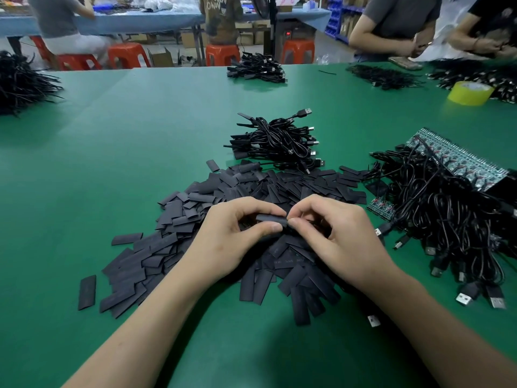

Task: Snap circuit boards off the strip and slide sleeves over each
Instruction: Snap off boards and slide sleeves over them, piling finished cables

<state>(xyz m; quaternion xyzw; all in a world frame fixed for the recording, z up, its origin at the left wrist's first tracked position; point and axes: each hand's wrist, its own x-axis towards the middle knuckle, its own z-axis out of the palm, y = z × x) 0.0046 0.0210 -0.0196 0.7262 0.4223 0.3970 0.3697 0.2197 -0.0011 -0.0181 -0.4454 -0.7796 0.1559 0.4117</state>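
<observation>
The only writing I can make out is on the back of a shirt (221, 7) across the room, where pale letters read "OWN" on two lines; faint pale print runs along some of the sleeves (179, 247) heaped on the green table (126, 130), but it is too small to read. Over that heap the left hand (237, 236) curls in, thumb below and fingers above, pinching one black sleeve (271, 219) that lies level just above the pile. The right hand (338, 236) meets it, fingers bent, with thumb and forefinger nipped together at the sleeve's right end; whether a board sits between them I cannot tell, as the fingers hide it. The strip (458, 158) of boards stands on edge well to the right, half buried in a tangle of black USB cables (447, 219), and a shorter piece of strip (380, 207) lies flat near the right hand. Beyond the heap sits a neater bundle (277, 141) of cables, and a yellow tape roll (470, 92) rests farther back on the right
</observation>
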